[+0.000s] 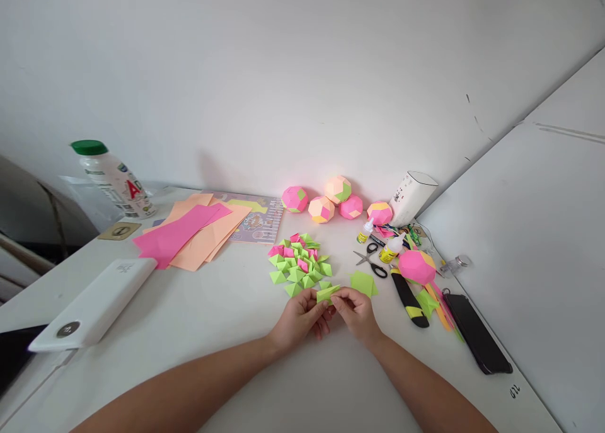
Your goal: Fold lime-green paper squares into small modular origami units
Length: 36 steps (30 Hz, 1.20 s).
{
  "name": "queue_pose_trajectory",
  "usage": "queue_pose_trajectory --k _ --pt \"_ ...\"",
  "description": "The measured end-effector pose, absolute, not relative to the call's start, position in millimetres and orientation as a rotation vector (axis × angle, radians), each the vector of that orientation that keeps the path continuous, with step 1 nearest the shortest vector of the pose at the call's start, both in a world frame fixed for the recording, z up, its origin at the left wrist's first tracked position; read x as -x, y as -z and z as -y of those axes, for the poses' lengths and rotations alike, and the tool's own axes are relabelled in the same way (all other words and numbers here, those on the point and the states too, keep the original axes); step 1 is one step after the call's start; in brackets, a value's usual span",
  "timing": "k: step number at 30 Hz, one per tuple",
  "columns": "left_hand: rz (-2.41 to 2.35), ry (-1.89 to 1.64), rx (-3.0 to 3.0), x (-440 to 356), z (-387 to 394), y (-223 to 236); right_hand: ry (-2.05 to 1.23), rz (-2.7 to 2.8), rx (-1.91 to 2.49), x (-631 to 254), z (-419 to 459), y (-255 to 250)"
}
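My left hand (299, 319) and my right hand (357, 313) meet over the white table (212, 332), both pinched on one small folded green paper piece (328, 292). Just beyond it lies a pile of several folded green and pink paper units (299, 264). A flat green paper square (363, 283) rests to the right of my hands. Several finished paper balls (331, 198) in pink, peach and green stand by the wall. Another pink ball (416, 266) sits to the right.
Pink and peach paper sheets (191, 231) and a printed pad (258, 217) lie at the back left. A white power bank (94, 307) and a bottle (113, 179) are at left. Scissors (371, 261), glue bottles (391, 249), a cutter (409, 299), a phone (477, 340) and a white box (412, 197) crowd the right.
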<state>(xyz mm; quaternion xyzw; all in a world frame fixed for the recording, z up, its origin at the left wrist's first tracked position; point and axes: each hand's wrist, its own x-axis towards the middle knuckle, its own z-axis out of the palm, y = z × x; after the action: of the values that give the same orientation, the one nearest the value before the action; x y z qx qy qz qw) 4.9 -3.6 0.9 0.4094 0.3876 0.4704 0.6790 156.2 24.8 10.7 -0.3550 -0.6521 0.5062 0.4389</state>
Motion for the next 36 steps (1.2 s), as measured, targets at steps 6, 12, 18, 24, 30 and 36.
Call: queue_pose_trajectory --k 6,12,18,24,30,36 --pt "-0.865 -1.049 -0.92 -4.2 3.2 -1.6 -1.211 1.615 0.869 -155.5 -25.2 -7.4" --pt "-0.836 -1.035 -0.98 -3.4 3.3 -0.3 -1.282 1.605 0.907 -155.2 -25.3 -7.9" --pt "-0.835 -1.024 -0.992 -3.7 3.7 0.4 -1.254 1.612 0.906 -155.2 -24.2 -9.4" --pt "-0.844 -1.011 -0.976 -3.5 3.5 -2.4 -1.241 1.61 0.896 -154.5 -23.5 -9.5" --pt "-0.833 -1.006 -0.969 -3.1 3.1 -3.0 -1.23 1.62 0.893 -154.5 -23.1 -10.5" --pt "-0.834 -1.002 -0.965 -2.5 3.3 -2.3 -1.243 1.625 0.882 -155.1 -23.4 -9.0"
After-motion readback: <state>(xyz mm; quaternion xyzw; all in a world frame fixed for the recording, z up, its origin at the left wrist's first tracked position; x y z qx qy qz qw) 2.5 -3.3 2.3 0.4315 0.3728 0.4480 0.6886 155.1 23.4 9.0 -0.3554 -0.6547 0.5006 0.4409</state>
